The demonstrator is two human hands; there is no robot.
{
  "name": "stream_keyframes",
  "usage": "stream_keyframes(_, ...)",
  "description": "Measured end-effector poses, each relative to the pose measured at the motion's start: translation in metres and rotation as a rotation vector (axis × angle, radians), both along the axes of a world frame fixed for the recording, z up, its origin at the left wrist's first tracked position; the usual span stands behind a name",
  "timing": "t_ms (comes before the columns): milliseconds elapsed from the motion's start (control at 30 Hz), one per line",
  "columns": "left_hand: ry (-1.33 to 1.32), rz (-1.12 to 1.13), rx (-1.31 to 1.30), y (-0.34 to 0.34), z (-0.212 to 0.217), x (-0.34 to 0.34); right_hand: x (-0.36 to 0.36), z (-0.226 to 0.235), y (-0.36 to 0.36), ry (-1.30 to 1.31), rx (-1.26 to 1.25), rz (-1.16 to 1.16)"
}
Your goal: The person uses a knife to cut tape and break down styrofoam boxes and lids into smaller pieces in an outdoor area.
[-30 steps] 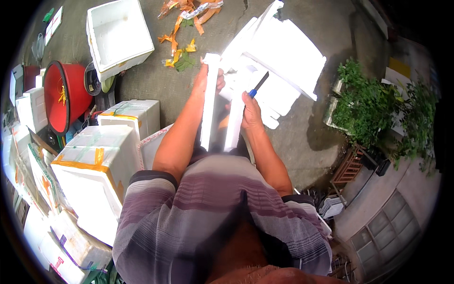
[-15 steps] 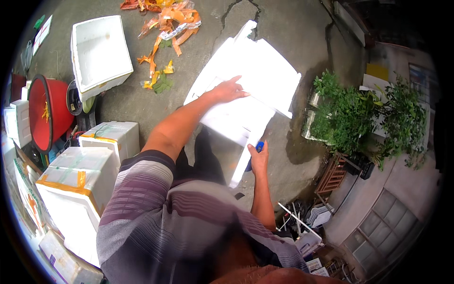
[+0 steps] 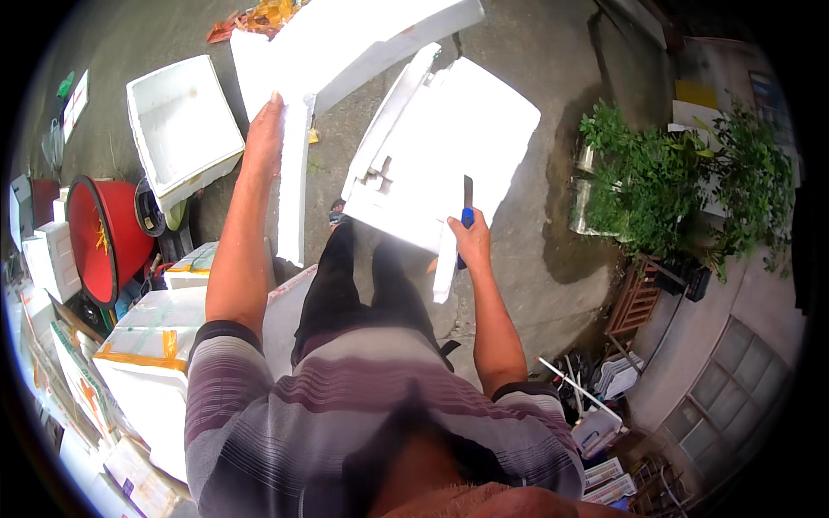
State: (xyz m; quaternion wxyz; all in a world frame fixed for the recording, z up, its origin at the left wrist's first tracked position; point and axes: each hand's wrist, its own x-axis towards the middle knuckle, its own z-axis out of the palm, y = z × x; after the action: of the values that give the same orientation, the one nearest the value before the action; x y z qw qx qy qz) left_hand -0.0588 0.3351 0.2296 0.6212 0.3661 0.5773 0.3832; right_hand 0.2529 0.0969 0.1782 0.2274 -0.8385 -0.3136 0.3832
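Out to the left, my left hand (image 3: 266,138) is closed on the edge of a large, angled white foam panel (image 3: 345,43), which is raised above the ground. A blue-handled utility knife (image 3: 467,217) sits in my right hand (image 3: 473,243), its blade pointing away from me. Beneath and beyond the knife lies a pile of white foam pieces (image 3: 471,112), bright enough that their edges partly wash out. One narrow foam strip (image 3: 444,272) sticks out toward me beside my right hand; whether my fingers touch it, I cannot tell.
An open white foam box (image 3: 186,112) stands at the left, near a red cone-shaped tub (image 3: 108,237). Taped foam boxes (image 3: 151,319) are stacked by my left side. Orange tape scraps (image 3: 259,17) lie on the concrete at the far left. Leafy potted plants (image 3: 639,186) line the right.
My left hand has swung left, carrying the foam panel up off the pile. My right hand has shifted slightly away from me, and the knife's blade now shows.
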Motion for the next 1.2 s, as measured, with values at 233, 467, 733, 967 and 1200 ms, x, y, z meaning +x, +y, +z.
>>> stream_keyframes(233,-0.244,0.234,-0.182,-0.051,-0.007,-0.056,0.008,-0.024,0.096,-0.158,0.086,0.045)
stream_keyframes(467,-0.221,0.367,-0.238,-0.081,0.001,-0.061,0.032,-0.038,0.089,-0.345,0.074,-0.019)
stream_keyframes(733,-0.277,0.469,-0.252,-0.050,0.010,-0.058,0.032,-0.059,0.085,0.093,0.231,-0.160)
stream_keyframes(967,-0.184,0.403,-0.408,0.023,-0.026,-0.049,0.085,-0.098,0.082,-0.365,-0.042,-0.411)
stream_keyframes(1200,-0.141,0.250,-0.554,0.105,-0.050,-0.034,0.036,-0.046,0.111,-0.473,-0.003,-0.250)
